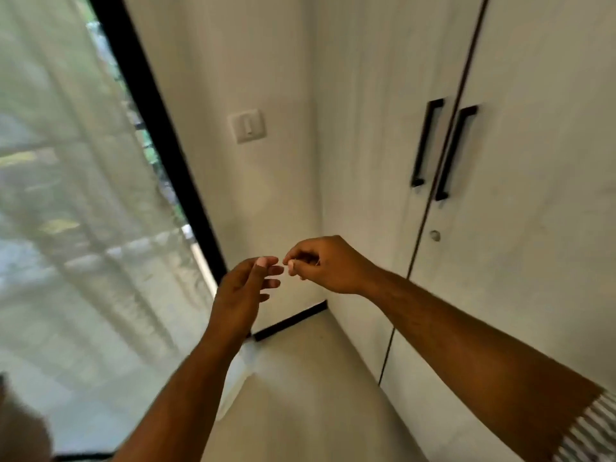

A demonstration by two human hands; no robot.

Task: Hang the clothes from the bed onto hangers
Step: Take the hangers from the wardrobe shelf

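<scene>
No clothes, hangers or bed are in view. Both my hands are raised in front of me near the room's corner. My left hand (248, 286) has relaxed, nearly straight fingers and holds nothing. My right hand (321, 263) is just to its right, fingers curled with thumb and fingertips together; nothing shows between them. The fingertips of the two hands almost touch. A white wardrobe (520, 228) with two closed doors stands on the right, its two black vertical handles (443, 148) side by side above my right hand.
A sheer white curtain (66, 195) covers a large black-framed window (156, 128) on the left. A white wall with a light switch (247, 125) fills the corner. Pale floor (300, 395) lies below, with a dark skirting strip (290, 323) along the wall.
</scene>
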